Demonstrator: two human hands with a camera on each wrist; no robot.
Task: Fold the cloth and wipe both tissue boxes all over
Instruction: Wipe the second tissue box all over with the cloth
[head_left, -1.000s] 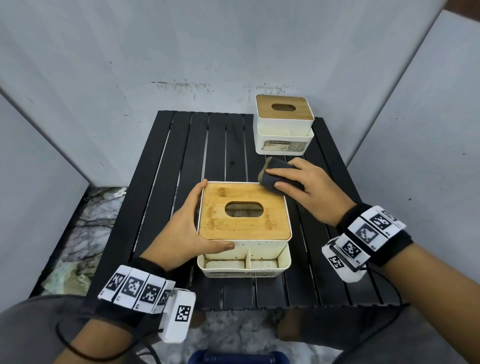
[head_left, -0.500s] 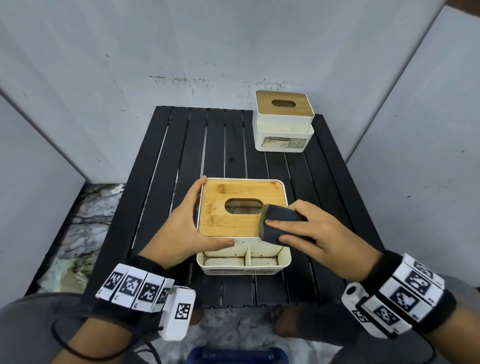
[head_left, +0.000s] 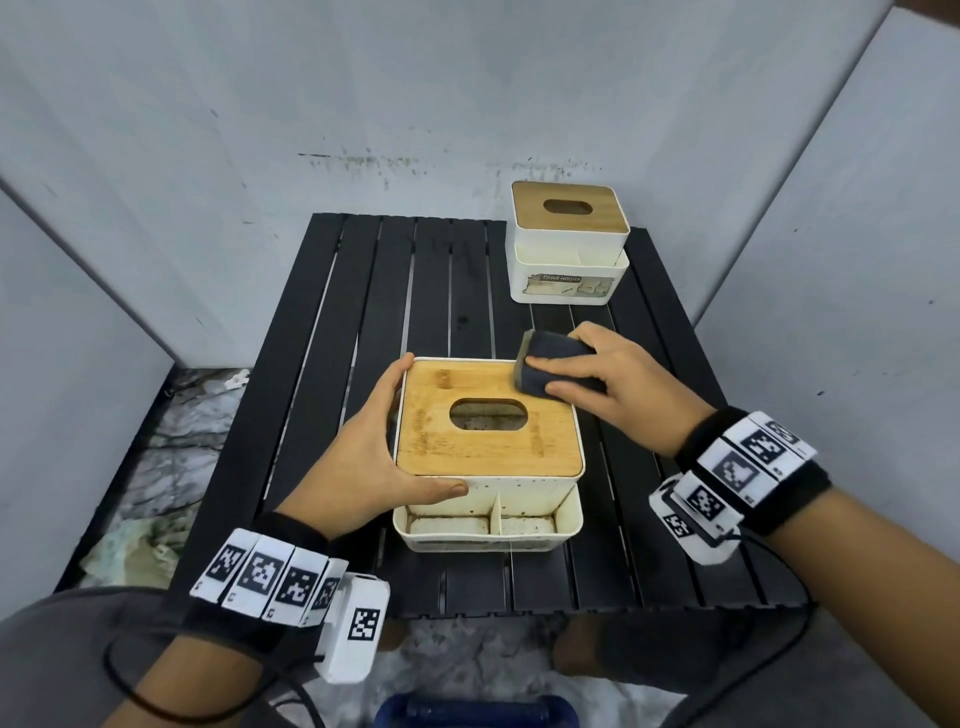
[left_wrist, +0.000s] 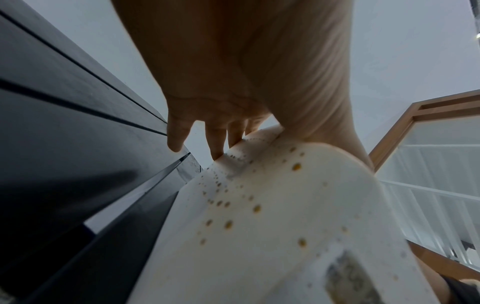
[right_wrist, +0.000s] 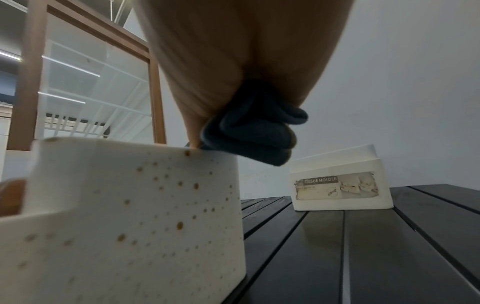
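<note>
Lowest in the head view, the left hand (head_left: 371, 457) braces the near tissue box (head_left: 488, 499) at centre frame, palm against its left wall and thumb laid along the front, fingers curved round the corner. The box sits on the black slatted counter (head_left: 363, 312), its wooden lid (head_left: 488, 421) on top and an open divided tray at its front edge. Just beyond, at the lid's upper right corner, the right hand (head_left: 618, 384) clamps the folded dark cloth (head_left: 550, 366) between thumb and fingers, pressing it onto the wood so that part of it overhangs the corner. The cloth is already folded, so I judge the step in hand to be wiping the lid of this first box; the next move likely calls for carrying the cloth down the walls and into the tray while the left hand keeps the box from sliding. Farthest, at upper right, the second tissue box (head_left: 569, 244) stands well apart, not yet reached. The wrist views add what the head view misses: brown speckles across the near box's white walls (right_wrist: 130, 205), and a worn label on the far box (right_wrist: 337, 188). The left wrist view shows fingers (left_wrist: 217, 142) touching the spotted wall.
</note>
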